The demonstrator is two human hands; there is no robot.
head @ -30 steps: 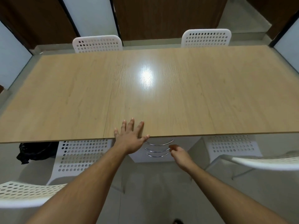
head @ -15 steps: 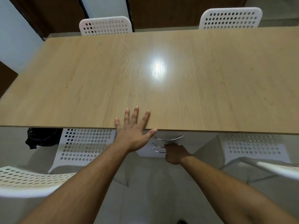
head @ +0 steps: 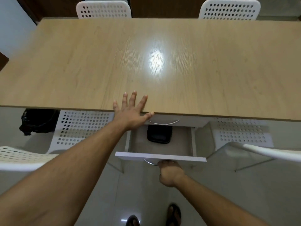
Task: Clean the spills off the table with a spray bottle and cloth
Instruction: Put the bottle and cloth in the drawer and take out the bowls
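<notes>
Under table (head: 211,66) edge, right hand (head: 170,174) fingers around open drawer (head: 160,156) handle; left hand (head: 132,114) flat, fingers spread.

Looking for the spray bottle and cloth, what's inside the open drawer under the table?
In the open drawer only one dark flat object shows. The drawer above and the table cover its back part.
</notes>
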